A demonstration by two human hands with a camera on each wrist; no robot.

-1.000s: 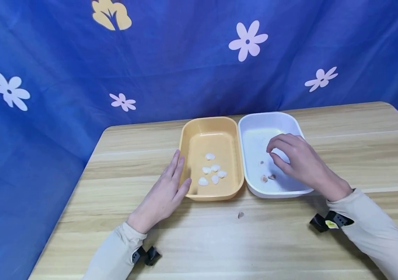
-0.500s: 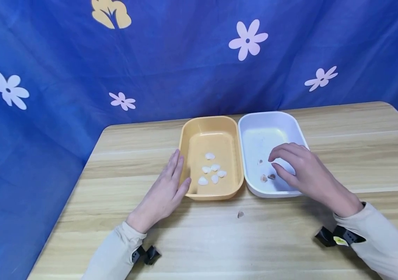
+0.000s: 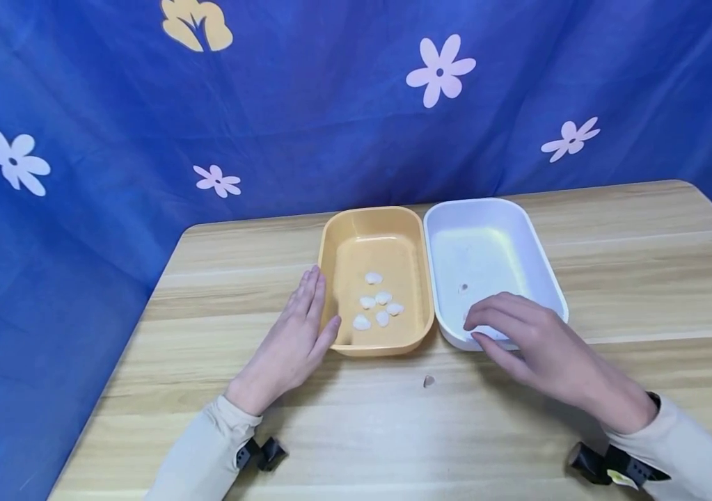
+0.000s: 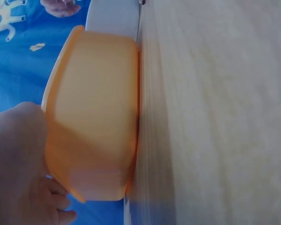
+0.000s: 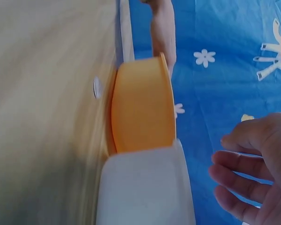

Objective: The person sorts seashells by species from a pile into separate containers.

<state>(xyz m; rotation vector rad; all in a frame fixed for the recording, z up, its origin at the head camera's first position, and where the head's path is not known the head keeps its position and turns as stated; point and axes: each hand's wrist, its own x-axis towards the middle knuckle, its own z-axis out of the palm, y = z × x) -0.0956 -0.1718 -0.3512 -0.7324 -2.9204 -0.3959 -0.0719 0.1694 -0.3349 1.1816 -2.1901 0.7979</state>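
Observation:
Several white seashells (image 3: 383, 298) lie on the floor of the orange tray (image 3: 374, 229). My left hand (image 3: 287, 341) rests along that tray's left rim, fingers straight and together, thumb at the near corner. To its right is the white tray (image 3: 481, 216), holding a small brownish shell (image 3: 464, 288); whatever lies nearer its front is covered by my right hand (image 3: 537, 348). That hand hovers above the white tray's near edge. In the right wrist view its fingers (image 5: 243, 183) are loosely bent and apart from the thumb, with nothing between them.
A single small shell (image 3: 429, 381) lies on the wooden table (image 3: 381, 438) in front of the trays. The trays stand side by side, almost touching. A blue curtain (image 3: 330, 104) with flower prints hangs behind the table.
My right hand has drawn back toward me, from over the middle of the white tray to its near edge, covering the shells there. The left hand stays at the orange tray.

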